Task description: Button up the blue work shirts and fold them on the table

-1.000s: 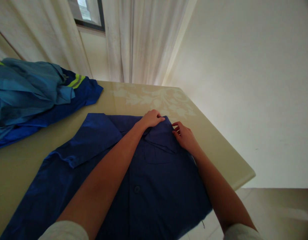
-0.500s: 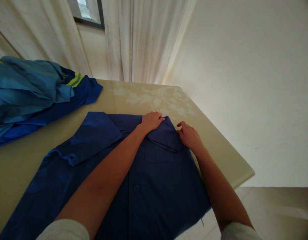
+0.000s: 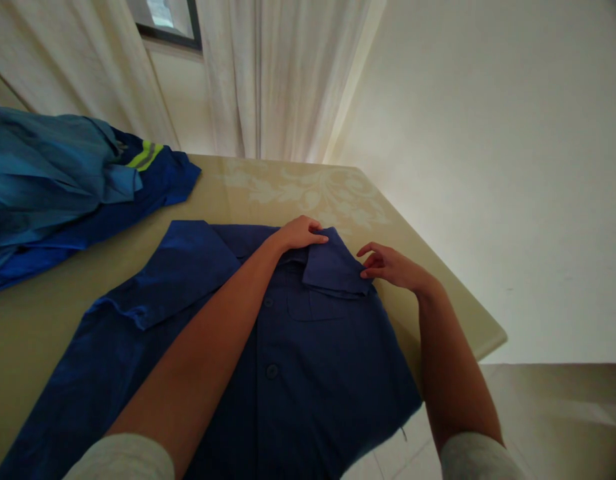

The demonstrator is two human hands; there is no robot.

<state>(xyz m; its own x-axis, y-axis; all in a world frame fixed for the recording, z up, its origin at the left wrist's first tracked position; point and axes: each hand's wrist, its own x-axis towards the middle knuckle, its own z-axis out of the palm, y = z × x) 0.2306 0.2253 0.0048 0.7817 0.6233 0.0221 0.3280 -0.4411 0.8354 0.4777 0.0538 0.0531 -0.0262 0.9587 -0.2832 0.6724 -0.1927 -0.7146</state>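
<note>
A dark blue button shirt [image 3: 268,360] lies spread on the beige table [image 3: 48,320], front up, its hem hanging over the near edge. My left hand [image 3: 295,235] rests flat on the collar [image 3: 333,270] near the shirt's top, fingers stretched out. My right hand [image 3: 391,267] is at the collar's right tip, fingers loosely apart and touching the cloth's edge. The shirt's left sleeve [image 3: 183,273] is folded in across the table.
A heap of blue work clothes [image 3: 63,193] with a yellow reflective stripe lies at the table's far left. White curtains [image 3: 268,73] and a window hang behind. The table's right corner [image 3: 488,333] drops off to a pale floor.
My right hand has slid right, off the collar to its outer tip. The left hand stays on the collar. The view has shifted slightly.
</note>
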